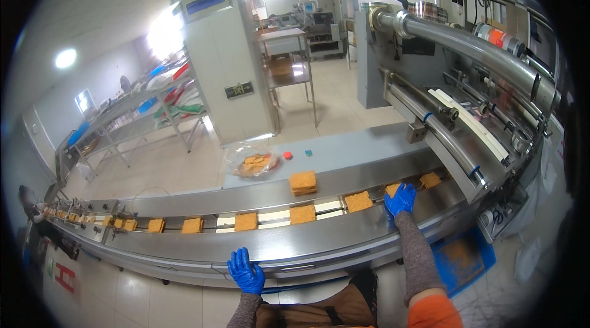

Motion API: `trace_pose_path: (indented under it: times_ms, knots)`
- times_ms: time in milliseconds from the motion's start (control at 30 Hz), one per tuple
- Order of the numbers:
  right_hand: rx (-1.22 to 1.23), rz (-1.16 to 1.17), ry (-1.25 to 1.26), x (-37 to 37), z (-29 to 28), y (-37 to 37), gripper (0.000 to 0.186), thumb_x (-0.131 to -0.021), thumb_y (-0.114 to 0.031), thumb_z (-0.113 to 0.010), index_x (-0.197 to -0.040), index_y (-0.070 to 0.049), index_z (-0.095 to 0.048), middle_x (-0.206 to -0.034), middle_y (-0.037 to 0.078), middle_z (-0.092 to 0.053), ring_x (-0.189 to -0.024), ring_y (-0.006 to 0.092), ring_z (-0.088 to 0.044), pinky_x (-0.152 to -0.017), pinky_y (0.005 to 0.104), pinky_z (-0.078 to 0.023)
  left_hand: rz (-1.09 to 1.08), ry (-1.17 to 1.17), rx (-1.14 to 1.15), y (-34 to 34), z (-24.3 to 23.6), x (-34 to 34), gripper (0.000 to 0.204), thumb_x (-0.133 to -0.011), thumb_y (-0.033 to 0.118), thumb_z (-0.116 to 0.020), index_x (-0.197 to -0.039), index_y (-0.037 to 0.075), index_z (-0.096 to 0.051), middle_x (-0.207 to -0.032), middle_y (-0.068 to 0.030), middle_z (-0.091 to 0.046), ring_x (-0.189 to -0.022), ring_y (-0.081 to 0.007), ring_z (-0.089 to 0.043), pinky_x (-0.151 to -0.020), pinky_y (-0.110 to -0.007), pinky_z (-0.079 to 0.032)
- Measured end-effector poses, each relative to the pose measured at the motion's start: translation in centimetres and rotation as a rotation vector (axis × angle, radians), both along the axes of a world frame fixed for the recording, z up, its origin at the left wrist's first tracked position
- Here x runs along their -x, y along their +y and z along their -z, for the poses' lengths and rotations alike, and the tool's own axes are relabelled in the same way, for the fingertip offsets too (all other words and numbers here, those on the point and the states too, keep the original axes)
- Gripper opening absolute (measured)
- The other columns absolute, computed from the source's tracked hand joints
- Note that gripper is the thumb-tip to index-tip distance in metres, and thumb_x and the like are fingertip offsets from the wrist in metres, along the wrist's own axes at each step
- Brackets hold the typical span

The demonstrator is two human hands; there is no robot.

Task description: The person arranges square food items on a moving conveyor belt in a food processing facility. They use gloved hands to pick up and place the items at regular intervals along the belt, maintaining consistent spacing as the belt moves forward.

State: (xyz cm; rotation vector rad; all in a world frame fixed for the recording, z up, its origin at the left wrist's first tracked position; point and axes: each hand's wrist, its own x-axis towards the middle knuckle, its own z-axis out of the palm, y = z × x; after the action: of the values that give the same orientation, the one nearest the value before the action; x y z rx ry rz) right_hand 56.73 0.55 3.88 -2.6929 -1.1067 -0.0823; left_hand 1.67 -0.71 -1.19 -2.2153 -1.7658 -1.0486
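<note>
Square golden-orange cakes with a rough texture, like dried noodle blocks, lie spaced in a row along the conveyor channel point(273, 218). At the right end of the row, my blue-gloved right hand point(401, 200) rests with stretched fingers over one noodle block point(391, 190), covering part of it. Another noodle block point(358, 201) sits just left of that hand, and one more point(430, 179) lies beyond it near the machine. My left hand point(246, 271), also gloved in blue, is at the conveyor's near edge, fingers extended, holding nothing.
A stack of noodle blocks point(302, 183) stands on the far steel ledge. Behind it are a clear bag point(251, 162) of broken pieces and a red cap point(287, 155). A roller machine point(455, 119) rises at right; a blue bin point(464, 260) sits below. Another person point(40, 220) stands far left.
</note>
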Motion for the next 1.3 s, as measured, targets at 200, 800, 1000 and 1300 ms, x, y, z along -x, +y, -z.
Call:
trace_pose_path:
  times_ms: [200, 800, 1000, 1300]
  knots:
    - [0.009, 0.0, 0.011, 0.2, -0.2, 0.0, 0.09, -0.087, -0.054, -0.059, -0.149, 0.006, -0.033, -0.156, 0.03, -0.026, -0.144, 0.0438, -0.027, -0.121, 0.0502, -0.016, -0.01, 0.007, -0.008, 0.0, 0.3, 0.0, 0.075, -0.076, 0.006, -0.06, -0.148, 0.008, -0.041, -0.145, -0.0177, -0.045, -0.142, -0.0387, -0.032, -0.119, -0.057, -0.015]
    - [-0.05, 0.076, -0.031, -0.4, 0.5, 0.2, 0.096, -0.085, -0.055, -0.06, -0.149, 0.009, -0.029, -0.149, 0.035, -0.034, -0.144, 0.0427, -0.029, -0.122, 0.0508, -0.016, -0.019, -0.014, 0.03, -0.3, -0.3, -0.2, 0.076, -0.075, 0.005, -0.06, -0.148, 0.008, -0.041, -0.146, -0.0181, -0.044, -0.143, -0.0387, -0.03, -0.119, -0.057, -0.015]
    - [0.008, 0.067, -0.035, -2.0, 0.0, -0.7, 0.094, -0.087, -0.057, -0.057, -0.151, 0.005, -0.027, -0.154, 0.033, -0.028, -0.146, 0.0421, -0.025, -0.123, 0.049, -0.011, -0.015, 0.006, 0.018, -0.1, 0.1, -0.3, 0.076, -0.076, 0.005, -0.06, -0.149, 0.008, -0.04, -0.146, -0.018, -0.043, -0.144, -0.0378, -0.03, -0.119, -0.057, -0.014]
    - [0.082, 0.017, -0.03, -2.4, 0.6, -0.6, 0.085, -0.09, -0.052, -0.053, -0.15, 0.004, -0.033, -0.153, 0.032, -0.031, -0.146, 0.0393, -0.028, -0.122, 0.0492, -0.011, -0.029, -0.001, -0.012, -0.2, 0.1, -0.5, 0.075, -0.075, 0.004, -0.06, -0.148, 0.008, -0.041, -0.145, -0.0178, -0.045, -0.143, -0.0383, -0.032, -0.119, -0.057, -0.015]
